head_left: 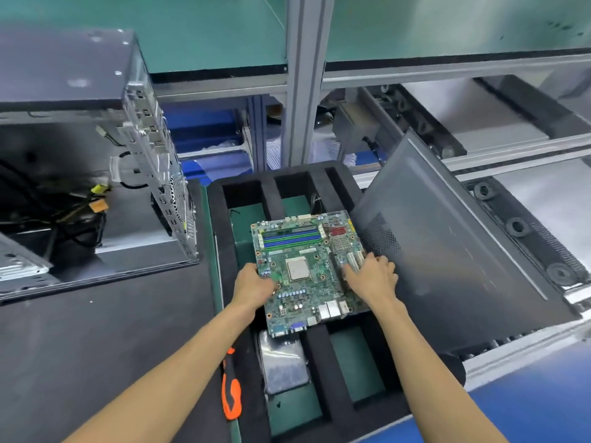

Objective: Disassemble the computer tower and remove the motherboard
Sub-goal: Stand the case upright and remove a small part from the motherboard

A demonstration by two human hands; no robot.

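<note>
Board (307, 270) is out of the tower (96, 174), over the foam tray (220, 251). Left hand (252, 286) and right hand (372, 276) grip its edges; probably only setting down remains.

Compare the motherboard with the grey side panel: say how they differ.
The motherboard is green, crowded with slots and chips; the side panel is plain grey metal with one mesh patch. The motherboard is smaller and gripped by both hands over the foam tray; the side panel lies untouched beside it. Both are flat rectangles.
</note>
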